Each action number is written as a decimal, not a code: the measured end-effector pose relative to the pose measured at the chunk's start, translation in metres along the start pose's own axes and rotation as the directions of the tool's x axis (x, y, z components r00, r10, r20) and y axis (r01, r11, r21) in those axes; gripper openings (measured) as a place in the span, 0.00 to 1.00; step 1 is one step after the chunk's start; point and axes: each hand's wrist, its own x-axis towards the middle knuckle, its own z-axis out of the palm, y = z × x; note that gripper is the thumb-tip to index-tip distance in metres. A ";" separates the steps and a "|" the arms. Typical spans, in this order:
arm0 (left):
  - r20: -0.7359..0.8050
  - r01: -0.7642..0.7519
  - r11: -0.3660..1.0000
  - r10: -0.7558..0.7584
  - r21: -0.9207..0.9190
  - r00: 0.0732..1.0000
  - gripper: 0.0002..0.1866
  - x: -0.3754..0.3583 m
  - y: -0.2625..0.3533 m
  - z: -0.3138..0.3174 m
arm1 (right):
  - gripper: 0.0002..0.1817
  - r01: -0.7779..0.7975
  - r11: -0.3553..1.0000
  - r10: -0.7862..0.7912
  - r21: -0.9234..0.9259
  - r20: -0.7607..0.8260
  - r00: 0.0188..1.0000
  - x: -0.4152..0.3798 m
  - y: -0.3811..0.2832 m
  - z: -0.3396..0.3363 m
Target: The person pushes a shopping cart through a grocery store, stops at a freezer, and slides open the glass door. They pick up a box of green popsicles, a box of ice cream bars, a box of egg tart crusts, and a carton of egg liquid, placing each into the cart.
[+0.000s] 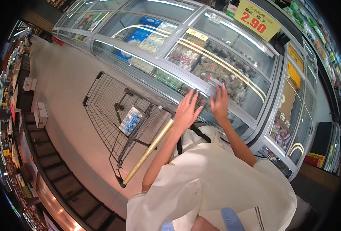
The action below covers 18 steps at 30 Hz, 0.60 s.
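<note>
Both of my hands reach forward over the near edge of a glass-topped freezer (178,66). My left hand (188,109) has its fingers spread and holds nothing. To its right, my right hand (219,103) is also spread and empty, its fingertips by the silver frame of the lid; whether they touch it I cannot tell. Under the glass lie many small wrapped packages (232,82). A wire shopping cart (101,100) with a gold handle (147,154) stands left of my hands. A clear and blue package (131,121) lies in the cart.
A yellow price sign (257,19) reading 2.90 stands above the freezer's back edge. Another freezer section (293,107) is on the right. Shelves with goods (316,34) line the upper right. Grey floor (59,96) and a curved display counter (59,169) are on the left, with a white box (40,114).
</note>
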 end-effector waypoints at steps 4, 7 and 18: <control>0.108 -0.123 0.975 0.104 0.184 0.989 0.35 0.053 -0.016 0.064 | 0.32 -0.019 0.999 0.023 -0.035 0.104 0.994 0.029 0.018 0.002; 0.126 -0.126 0.960 0.096 0.250 0.987 0.35 0.052 -0.018 0.113 | 0.31 -0.013 1.000 0.014 -0.013 0.151 0.988 0.014 0.038 0.005; 0.277 -0.072 0.965 -0.001 0.253 0.961 0.36 0.125 -0.002 0.132 | 0.26 0.075 0.995 -0.056 -0.071 0.245 0.968 0.104 0.101 0.022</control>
